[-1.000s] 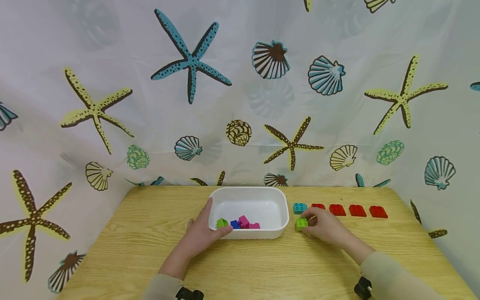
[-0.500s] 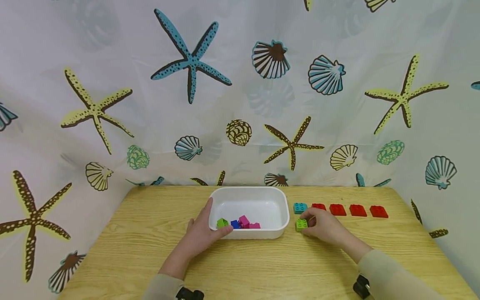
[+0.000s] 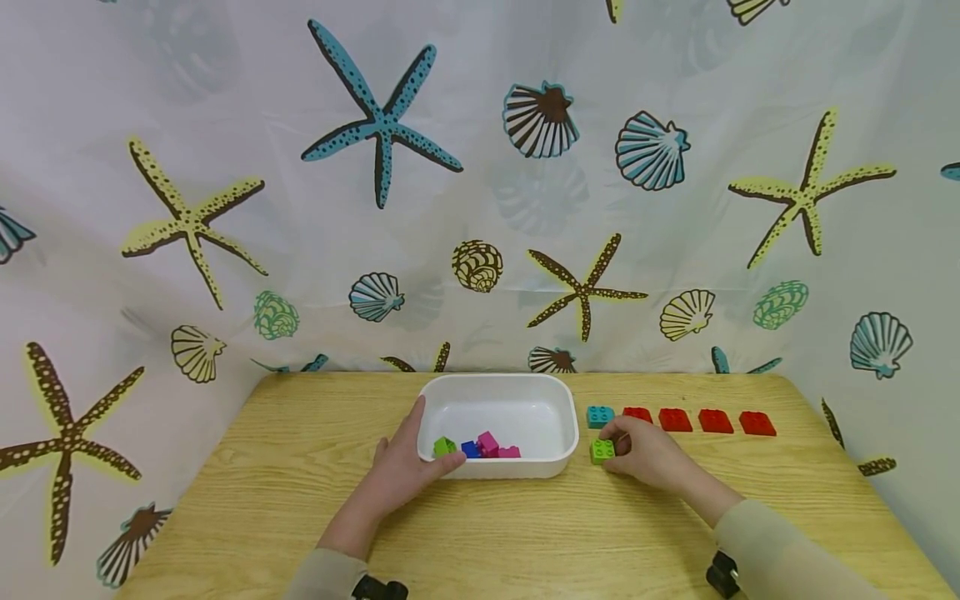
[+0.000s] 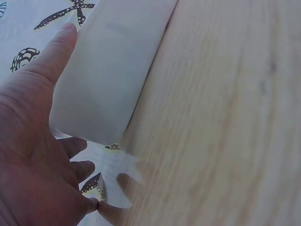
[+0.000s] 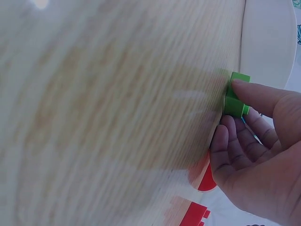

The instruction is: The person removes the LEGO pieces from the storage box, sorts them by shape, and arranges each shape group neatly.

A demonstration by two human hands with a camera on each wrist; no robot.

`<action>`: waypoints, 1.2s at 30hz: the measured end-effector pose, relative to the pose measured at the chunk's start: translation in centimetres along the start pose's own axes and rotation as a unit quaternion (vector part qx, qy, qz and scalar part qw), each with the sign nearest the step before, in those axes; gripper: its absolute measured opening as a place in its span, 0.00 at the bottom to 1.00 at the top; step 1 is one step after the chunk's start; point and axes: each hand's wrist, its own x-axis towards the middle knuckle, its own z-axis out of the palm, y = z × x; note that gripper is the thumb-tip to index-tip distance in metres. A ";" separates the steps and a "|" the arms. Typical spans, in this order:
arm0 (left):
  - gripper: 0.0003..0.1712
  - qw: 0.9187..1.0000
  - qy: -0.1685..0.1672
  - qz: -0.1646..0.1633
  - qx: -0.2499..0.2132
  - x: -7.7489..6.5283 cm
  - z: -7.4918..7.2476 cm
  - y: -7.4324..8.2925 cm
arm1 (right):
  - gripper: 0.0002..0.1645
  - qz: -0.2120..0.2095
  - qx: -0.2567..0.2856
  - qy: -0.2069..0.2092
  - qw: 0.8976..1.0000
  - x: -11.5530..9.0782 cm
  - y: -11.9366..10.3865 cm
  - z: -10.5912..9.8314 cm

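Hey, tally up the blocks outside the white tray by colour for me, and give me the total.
Red blocks: 4
Turquoise block: 1
Green block, pinched by the right hand: 1
Total: 6

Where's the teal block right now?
In the head view, the teal block sits on the table, just right of the white tray and beyond the green block the right hand pinches.

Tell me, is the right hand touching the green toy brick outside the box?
Touching: the right wrist view shows the right hand with its thumb against that green toy brick, no gap.
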 end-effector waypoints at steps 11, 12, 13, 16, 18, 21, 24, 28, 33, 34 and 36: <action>0.74 1.000 -0.002 -0.004 -0.006 -0.1 0.0 0.2 | 0.23 -0.003 0.005 0.003 1.000 0.0 0.2 0.1; 0.74 1.000 -0.002 -0.003 -0.006 -0.1 0.0 0.3 | 0.23 -0.003 0.006 0.002 1.000 0.0 0.2 0.1; 0.74 1.000 -0.002 -0.002 -0.005 -0.2 -0.1 0.3 | 0.23 -0.004 0.008 0.002 1.000 0.0 0.2 0.0; 0.73 1.000 -0.001 0.002 -0.007 -0.3 -0.2 0.5 | 0.25 -0.009 0.011 0.005 1.000 -0.1 0.2 -0.1; 0.73 1.000 0.000 0.006 -0.008 -0.4 -0.3 0.7 | 0.25 -0.013 0.012 0.006 1.000 -0.3 0.2 -0.2; 0.72 1.000 -0.001 0.005 -0.011 -0.4 -0.3 0.8 | 0.26 -0.015 0.017 0.012 1.000 -0.5 0.1 -0.4; 0.72 1.000 -0.003 0.002 -0.011 -0.3 -0.2 0.7 | 0.28 -0.015 0.021 0.022 0.999 -0.9 -0.1 -0.7; 0.73 1.000 -0.004 -0.001 -0.010 -0.2 -0.1 0.5 | 0.29 -0.026 0.022 0.041 0.999 -1.1 -0.5 -1.3; 0.73 1.000 -0.002 0.000 -0.008 -0.3 -0.1 0.5 | 0.30 -0.065 0.022 0.066 0.995 -1.1 -1.7 -2.2; 0.73 1.000 -0.002 0.000 -0.007 -0.3 -0.1 0.5 | 0.30 -0.075 0.021 0.070 0.995 -1.0 -2.1 -2.3; 0.73 1.000 -0.002 -0.001 -0.009 -0.3 -0.1 0.5 | 0.31 -0.094 0.025 0.076 0.992 -0.9 -2.9 -2.6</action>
